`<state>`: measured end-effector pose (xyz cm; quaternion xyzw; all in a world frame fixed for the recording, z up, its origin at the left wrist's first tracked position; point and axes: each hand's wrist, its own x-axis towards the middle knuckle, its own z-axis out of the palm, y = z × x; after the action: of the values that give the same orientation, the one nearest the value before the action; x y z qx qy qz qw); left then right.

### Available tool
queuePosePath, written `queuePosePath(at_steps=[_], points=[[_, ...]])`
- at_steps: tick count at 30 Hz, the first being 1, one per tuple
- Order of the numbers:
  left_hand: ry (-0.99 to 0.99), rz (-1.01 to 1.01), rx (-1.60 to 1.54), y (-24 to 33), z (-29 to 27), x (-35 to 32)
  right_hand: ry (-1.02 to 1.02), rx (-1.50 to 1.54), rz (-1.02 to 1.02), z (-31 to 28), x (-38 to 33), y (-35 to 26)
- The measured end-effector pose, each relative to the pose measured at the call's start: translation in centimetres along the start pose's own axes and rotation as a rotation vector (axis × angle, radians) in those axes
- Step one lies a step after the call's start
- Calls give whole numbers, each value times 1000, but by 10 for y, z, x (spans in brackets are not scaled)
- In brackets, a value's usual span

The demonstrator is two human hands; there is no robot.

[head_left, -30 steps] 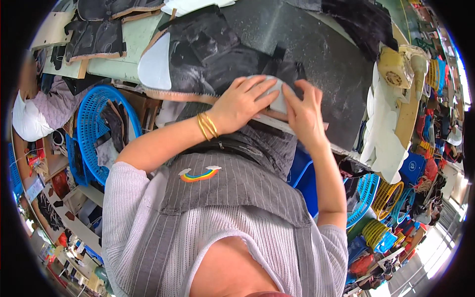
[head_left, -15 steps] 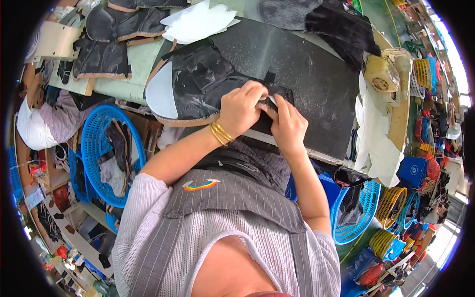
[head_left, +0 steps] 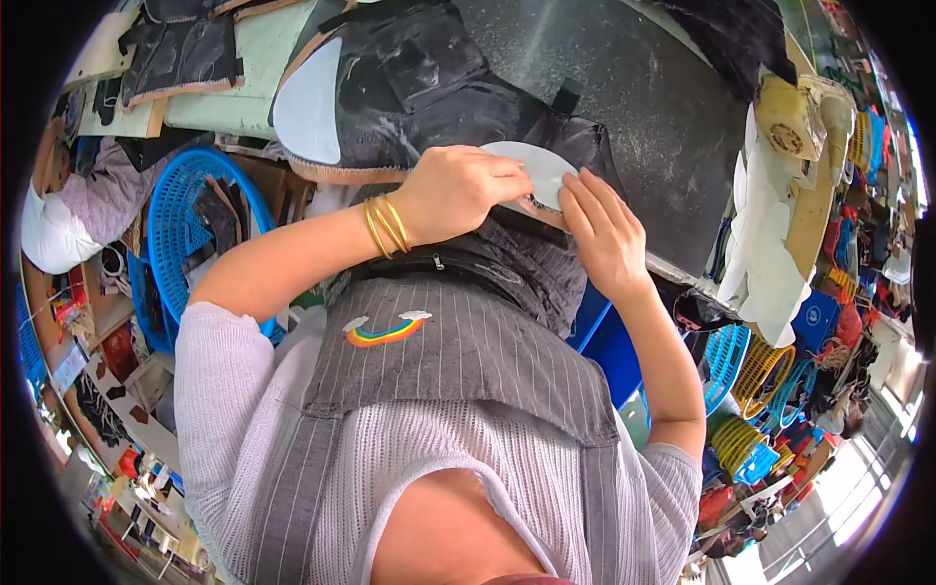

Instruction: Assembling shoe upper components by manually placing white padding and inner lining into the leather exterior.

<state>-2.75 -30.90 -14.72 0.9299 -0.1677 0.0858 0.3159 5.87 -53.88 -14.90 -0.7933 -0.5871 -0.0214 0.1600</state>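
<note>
The left grip (head_left: 463, 190) was closed, its bent fingers over the left end of a white half-moon stiffener (head_left: 538, 164); its thumb was out of sight. The right grip (head_left: 606, 234) lay with fingers nearly straight and together against the stiffener's right end; with that thumb hidden too, I could not tell whether it pinched or merely pressed. The stiffener sat between both grips, over the near edge of a black shoe upper's (head_left: 439, 112) right end, a fuzzy trim strip showing just below it.

The stiffener looked light, thin and springy, apt to slide or crease; its two ends seemed the best hold, thumbs beneath the edge. The upper looked soft and floppy, so it probably wanted support close to the fingers.

Beyond and left of the left grip, a matching white piece (head_left: 310, 102) covered the upper's other end. Past the right grip, the desk (head_left: 673, 161) showed its dark top, with white scalloped sheets (head_left: 760, 234) farther right.
</note>
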Motion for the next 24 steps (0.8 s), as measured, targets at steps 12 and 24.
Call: queuePosePath(at_steps=[12,24], points=[[-237,440,191,-56,-26,62,-138,381,210,-37,54,33],[-153,220,268,-37,-15,45,-59,467,364,-3,104,69]])
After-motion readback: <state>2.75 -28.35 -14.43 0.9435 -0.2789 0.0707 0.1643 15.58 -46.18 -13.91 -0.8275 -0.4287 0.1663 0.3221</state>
